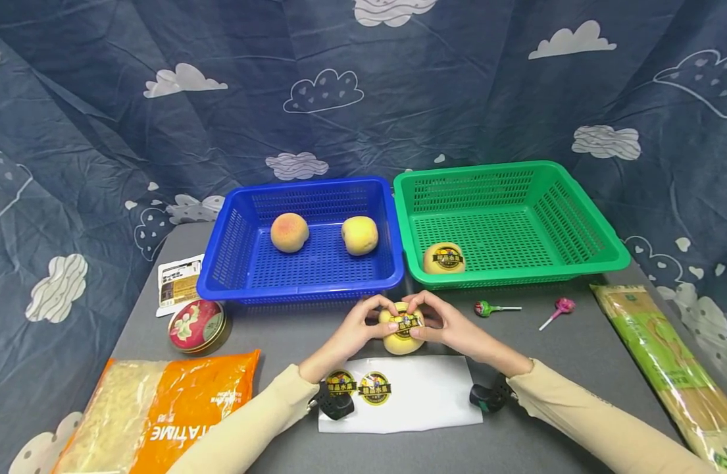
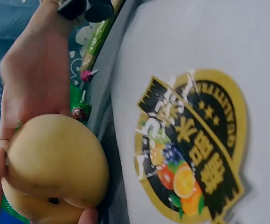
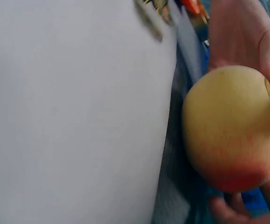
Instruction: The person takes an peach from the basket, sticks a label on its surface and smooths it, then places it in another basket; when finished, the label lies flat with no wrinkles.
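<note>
We have the yellow fruit (image 1: 401,345) in both hands at the middle of the counter (image 1: 292,332), just beyond the white sheet (image 1: 428,395). Our left hand (image 1: 357,328) and right hand (image 1: 451,325) hold it from either side, fingers curled about it, thumbs at the round label (image 1: 407,322). The label is on the fruit, though we cannot tell whether every edge lies flat — the thumbs cover part of it.

Two labels, one at the end (image 1: 341,382) and one beside it (image 1: 374,388), remain on the sheet. Beyond, the blue basket (image 1: 300,290) carries a reddish peach (image 1: 289,233) and a yellow one (image 1: 360,236), with no label showing on either. The green basket (image 1: 481,170) holds one labelled fruit (image 1: 445,257) in its near left corner.

By our reckoning the labelling is about half through: one fruit labelled and in the green basket, one nearly finished in our hands, two bare ones left — and two labels to match.

Farther out lie two lollipops, green (image 1: 483,308) and pink (image 1: 564,304), a noodle pack (image 1: 659,355), an orange pasta bag (image 1: 221,382) and a red tin (image 1: 196,324).
</note>
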Motion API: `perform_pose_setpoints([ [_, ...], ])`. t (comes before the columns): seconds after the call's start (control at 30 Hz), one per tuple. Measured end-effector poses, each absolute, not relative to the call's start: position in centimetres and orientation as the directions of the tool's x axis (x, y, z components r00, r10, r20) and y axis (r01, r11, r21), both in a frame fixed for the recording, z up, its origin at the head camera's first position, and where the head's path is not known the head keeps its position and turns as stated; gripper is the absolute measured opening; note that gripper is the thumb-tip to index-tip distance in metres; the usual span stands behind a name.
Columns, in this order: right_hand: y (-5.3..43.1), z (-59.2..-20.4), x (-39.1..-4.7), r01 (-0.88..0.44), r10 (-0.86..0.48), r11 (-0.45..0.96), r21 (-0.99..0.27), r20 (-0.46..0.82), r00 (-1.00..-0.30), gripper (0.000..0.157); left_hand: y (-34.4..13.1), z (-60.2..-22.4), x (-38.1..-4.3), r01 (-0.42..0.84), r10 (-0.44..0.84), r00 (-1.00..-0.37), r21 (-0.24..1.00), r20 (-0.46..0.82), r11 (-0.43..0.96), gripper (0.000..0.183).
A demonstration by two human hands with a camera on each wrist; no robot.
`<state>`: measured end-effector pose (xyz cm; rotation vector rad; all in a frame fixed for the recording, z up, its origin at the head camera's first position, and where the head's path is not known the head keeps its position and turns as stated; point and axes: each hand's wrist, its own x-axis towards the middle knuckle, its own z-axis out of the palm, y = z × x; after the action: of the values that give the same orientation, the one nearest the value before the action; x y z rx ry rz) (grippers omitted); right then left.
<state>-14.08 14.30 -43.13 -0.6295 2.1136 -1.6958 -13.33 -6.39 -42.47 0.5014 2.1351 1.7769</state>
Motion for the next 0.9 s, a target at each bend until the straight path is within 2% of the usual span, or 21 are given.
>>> perform_pose_setpoints([
  [0.17,13.8,-43.1,-14.1,0.008,-0.469,0.187,-0.982,-0.096,-0.878,0.023,-6.1,-41.4,-13.0,0.014,0.457,-0.888,0.991,-0.049,0.134,0.014],
  [0.4,14.1,-43.4,-14.5,0.134,-0.460,0.052,-0.990,-0.143,-0.876,0.016,-6.3,-41.4,-12.9,0.007,0.493,-0.868,0.991,-0.060,0.134,0.015],
  [0.53,14.3,-43.5,-14.6,0.143,-0.487,0.047,-0.989,-0.148,-0.861,0.018,-6.5,-41.2,-12.9,0.061,0.506,-0.862,0.982,-0.040,0.181,0.022],
  [0.73,14.4,-43.6,-14.6,0.023,-0.515,0.137,-0.990,-0.091,-0.852,0.032,-6.6,-41.3,-12.9,0.089,0.493,-0.870,0.977,-0.019,0.195,0.024],
  [0.9,15.0,-43.6,-14.8,0.054,-0.521,0.107,-0.993,-0.102,-0.847,0.027,-6.7,-42.9,-13.4,0.112,0.482,-0.876,0.976,0.009,0.187,0.023],
])
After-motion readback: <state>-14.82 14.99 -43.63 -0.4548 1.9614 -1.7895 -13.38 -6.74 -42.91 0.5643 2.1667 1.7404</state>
